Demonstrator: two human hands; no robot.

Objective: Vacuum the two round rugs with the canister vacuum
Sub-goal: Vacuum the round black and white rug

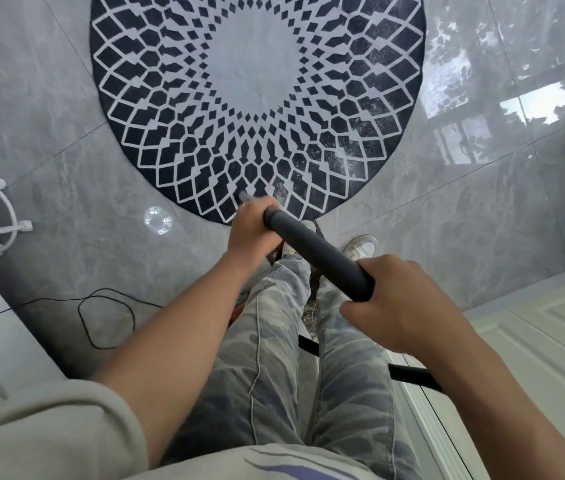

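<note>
Around the dark vacuum tube (319, 252), both hands are gripping in a full wrap. The left hand (251, 230) is curling its fingers over the far end, where a silver tip (244, 197) is poking out, and the right hand (402, 306) is clasping the near end. That tip is pointing at the near rim of the round patterned rug (257, 98); the nozzle is hiding under the hand, so I cannot tell whether it is touching. Pale grit is lying on the rug's right side. No second rug is showing. I am worrying about the black cord (108, 317) looping on the tiles (66, 133) near left and the hose (409, 374) trailing behind the legs. Either could be catching a shoe on a backward step, and suction at the rim may be lifting the rug's edge.
</note>
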